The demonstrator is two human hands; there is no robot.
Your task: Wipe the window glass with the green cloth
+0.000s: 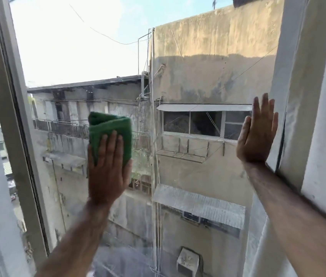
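Observation:
The window glass fills the middle of the view, streaked and hazy in its lower part. A folded green cloth lies flat against the pane, left of centre at mid height. My left hand presses on the cloth's lower half with the fingers spread flat and the thumb beside it. My right hand rests flat on the glass near the pane's right edge, fingers up, holding nothing.
A pale window frame runs down the left side, with an open gap beyond it. A white curtain or wall borders the right. Through the glass stand weathered buildings, awnings and an air-conditioner unit.

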